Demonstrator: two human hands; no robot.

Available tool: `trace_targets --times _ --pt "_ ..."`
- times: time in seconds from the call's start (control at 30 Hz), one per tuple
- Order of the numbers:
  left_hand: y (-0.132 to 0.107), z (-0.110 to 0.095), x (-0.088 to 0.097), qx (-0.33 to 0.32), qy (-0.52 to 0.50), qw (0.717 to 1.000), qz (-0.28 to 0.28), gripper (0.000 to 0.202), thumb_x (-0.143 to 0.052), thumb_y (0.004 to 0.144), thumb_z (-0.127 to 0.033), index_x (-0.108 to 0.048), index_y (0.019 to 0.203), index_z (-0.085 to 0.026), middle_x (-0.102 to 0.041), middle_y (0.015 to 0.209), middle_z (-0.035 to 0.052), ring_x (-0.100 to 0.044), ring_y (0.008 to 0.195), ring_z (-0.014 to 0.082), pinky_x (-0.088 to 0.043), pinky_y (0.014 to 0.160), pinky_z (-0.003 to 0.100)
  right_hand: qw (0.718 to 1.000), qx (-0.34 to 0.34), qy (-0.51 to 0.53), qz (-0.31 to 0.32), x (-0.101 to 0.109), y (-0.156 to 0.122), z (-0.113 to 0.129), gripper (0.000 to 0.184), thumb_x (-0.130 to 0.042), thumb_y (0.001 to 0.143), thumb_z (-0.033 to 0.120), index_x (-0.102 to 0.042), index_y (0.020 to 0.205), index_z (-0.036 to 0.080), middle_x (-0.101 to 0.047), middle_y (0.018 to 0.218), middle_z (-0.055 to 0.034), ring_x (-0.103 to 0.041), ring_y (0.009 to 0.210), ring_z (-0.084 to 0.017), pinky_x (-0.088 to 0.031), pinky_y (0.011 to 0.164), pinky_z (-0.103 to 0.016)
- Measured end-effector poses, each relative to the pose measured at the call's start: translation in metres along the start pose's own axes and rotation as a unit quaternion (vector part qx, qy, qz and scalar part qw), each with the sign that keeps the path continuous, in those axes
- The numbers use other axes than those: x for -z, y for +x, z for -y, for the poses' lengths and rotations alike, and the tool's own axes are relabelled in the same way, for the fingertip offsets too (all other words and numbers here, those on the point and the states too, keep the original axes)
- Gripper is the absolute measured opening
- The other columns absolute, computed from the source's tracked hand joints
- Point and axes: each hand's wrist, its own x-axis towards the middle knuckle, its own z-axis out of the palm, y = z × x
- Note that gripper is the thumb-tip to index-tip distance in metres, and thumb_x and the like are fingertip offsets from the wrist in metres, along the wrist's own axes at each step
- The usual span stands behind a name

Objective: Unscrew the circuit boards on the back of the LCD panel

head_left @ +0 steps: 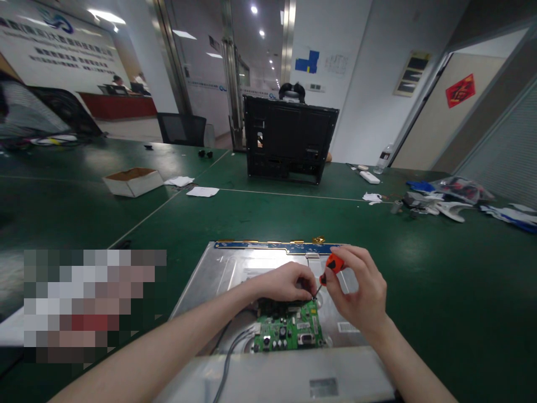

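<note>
My right hand grips the orange-and-black handle of a small screwdriver between thumb and fingers. The shaft slants down to the upper right corner of a green circuit board. Close by the tip, my left hand has its thumb and fingers pinched together; what lies between them is hidden. The board sits on the metal back of a flat display panel, which lies on the table. A narrow blue circuit strip runs along the panel's far edge. Grey cables plug into the board's left side.
A black monitor frame stands upright across the green table. An open cardboard box and papers are at left. A bottle, white scraps and plastic bags lie at right. A pixelated area covers the lower left.
</note>
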Motion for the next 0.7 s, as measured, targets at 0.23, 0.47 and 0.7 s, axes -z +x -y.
trace_targets --times 0.23,0.47,0.7 --pt "0.0004 0.0015 -0.0009 0.008 -0.004 1.0 0.003 0.021 -0.066 0.076 -0.003 -0.071 0.092 -0.014 -0.07 0.086 0.0012 -0.063 0.08 0.0165 -0.048 0.074 0.025 1.0 -0.009 0.006 0.007 0.0006 -0.0039 -0.002 0.037 -0.061 0.086 0.016 -0.055 0.122 0.018 -0.072 0.102 -0.0095 -0.072 0.089 -0.02 -0.06 0.074 -0.031" --pt "0.0002 0.0012 0.0001 0.005 0.01 1.0 0.006 0.02 -0.066 0.077 -0.004 -0.072 0.092 -0.014 -0.071 0.089 0.0025 -0.064 0.082 0.017 -0.049 0.075 0.025 1.0 -0.023 -0.001 -0.01 -0.0014 -0.0077 -0.0011 0.034 -0.063 0.087 0.02 -0.053 0.12 0.021 -0.072 0.095 -0.0058 -0.073 0.079 -0.018 -0.061 0.069 -0.03" --pt "0.0005 0.0027 -0.0002 0.005 0.007 1.0 0.004 0.018 -0.065 0.077 -0.006 -0.072 0.091 -0.015 -0.07 0.087 0.0013 -0.063 0.079 0.0161 -0.049 0.074 0.025 1.0 -0.011 0.015 0.0 -0.0003 -0.0041 0.0003 0.035 -0.059 0.087 0.018 -0.052 0.121 0.021 -0.071 0.096 -0.0069 -0.072 0.084 -0.02 -0.061 0.071 -0.033"
